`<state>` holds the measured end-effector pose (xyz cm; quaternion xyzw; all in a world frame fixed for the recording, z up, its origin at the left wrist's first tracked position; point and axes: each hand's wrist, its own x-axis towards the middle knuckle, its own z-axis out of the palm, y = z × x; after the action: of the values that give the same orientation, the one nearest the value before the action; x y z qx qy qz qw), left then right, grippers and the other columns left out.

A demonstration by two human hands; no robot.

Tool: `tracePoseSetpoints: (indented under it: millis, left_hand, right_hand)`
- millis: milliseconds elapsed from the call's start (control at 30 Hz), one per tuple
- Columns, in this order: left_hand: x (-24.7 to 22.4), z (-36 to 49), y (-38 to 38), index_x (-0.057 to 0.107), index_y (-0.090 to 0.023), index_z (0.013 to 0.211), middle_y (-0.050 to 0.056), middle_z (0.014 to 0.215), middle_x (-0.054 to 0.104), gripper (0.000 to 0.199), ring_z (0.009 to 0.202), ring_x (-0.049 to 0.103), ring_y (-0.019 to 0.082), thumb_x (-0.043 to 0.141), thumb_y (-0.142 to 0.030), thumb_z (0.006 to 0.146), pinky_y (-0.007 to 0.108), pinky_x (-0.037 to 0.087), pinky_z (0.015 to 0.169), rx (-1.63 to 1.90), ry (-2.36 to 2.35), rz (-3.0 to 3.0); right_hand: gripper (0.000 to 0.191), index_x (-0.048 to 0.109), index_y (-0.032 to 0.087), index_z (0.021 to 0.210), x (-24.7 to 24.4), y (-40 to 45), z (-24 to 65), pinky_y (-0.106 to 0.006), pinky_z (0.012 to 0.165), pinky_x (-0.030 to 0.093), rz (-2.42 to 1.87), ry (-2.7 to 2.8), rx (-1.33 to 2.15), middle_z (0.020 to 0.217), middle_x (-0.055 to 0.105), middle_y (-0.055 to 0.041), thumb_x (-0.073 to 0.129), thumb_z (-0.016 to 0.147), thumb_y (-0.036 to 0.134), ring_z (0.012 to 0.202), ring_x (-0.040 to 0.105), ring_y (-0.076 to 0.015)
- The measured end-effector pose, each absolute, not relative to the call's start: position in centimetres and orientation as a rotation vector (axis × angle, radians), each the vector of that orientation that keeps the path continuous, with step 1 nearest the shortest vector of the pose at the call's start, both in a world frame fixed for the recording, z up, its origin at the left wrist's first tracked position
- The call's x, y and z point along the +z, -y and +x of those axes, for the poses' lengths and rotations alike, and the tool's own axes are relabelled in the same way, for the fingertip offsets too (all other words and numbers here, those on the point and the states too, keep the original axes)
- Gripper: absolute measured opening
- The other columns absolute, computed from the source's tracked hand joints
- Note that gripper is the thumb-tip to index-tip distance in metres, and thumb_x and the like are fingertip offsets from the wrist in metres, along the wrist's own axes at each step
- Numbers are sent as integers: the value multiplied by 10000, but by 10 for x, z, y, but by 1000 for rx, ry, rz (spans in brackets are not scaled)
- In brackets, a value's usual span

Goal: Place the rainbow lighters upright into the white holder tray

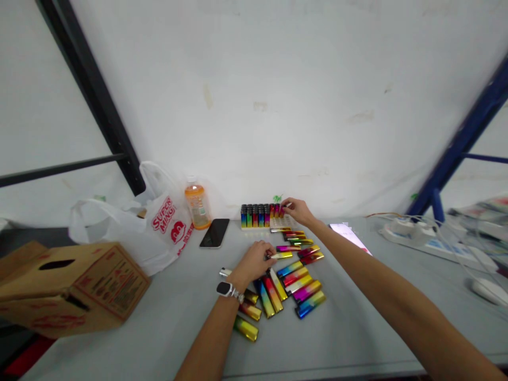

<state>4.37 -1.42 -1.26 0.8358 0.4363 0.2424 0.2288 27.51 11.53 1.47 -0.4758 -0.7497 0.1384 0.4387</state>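
Note:
Upright lighters (255, 216) with coloured, shiny bodies and dark tops stand packed in a pale tray (280, 222) against the wall. At the tray's right end my right hand (299, 211) has its fingers closed on a red-purple lighter (282, 210), which stands upright beside the others. My left hand (254, 262), a watch on its wrist, is closed in a pinch on the end of a yellow lighter (283, 255) low over the table. Around and below it, loose lighters (297, 278) in rainbow colours lie in rough rows; my left wrist covers some of them.
To the left stand a cardboard box (107, 286), a white plastic bag (159, 233) and an orange bottle (197, 203). A dark phone (215, 233) lies beside the bottle. On the right are a lit phone (349, 236) and a power strip (436, 246) with cables.

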Motion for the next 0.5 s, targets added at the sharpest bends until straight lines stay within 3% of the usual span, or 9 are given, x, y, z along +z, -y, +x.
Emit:
tracePoseSetpoints:
  millis: [233,500]
  left_hand:
    - [-16,42,12,673,-159,901,63,910,654,140,884,596,206,640,-191,769,322,478,824,667,-1212,2270]
    - [-22,40,7,684,-146,911,51,877,646,173,820,591,183,677,-216,752,298,477,774,742,-1161,2205]
  right_hand:
    - [166,749,141,878,35,-130,289,-255,686,503,-1212,2021,470,737,735,-28,638,759,109,653,659,-149]
    - [185,775,160,932,23,-130,276,-297,795,509,-1225,2055,177,925,657,-79,632,817,134,753,622,-153]
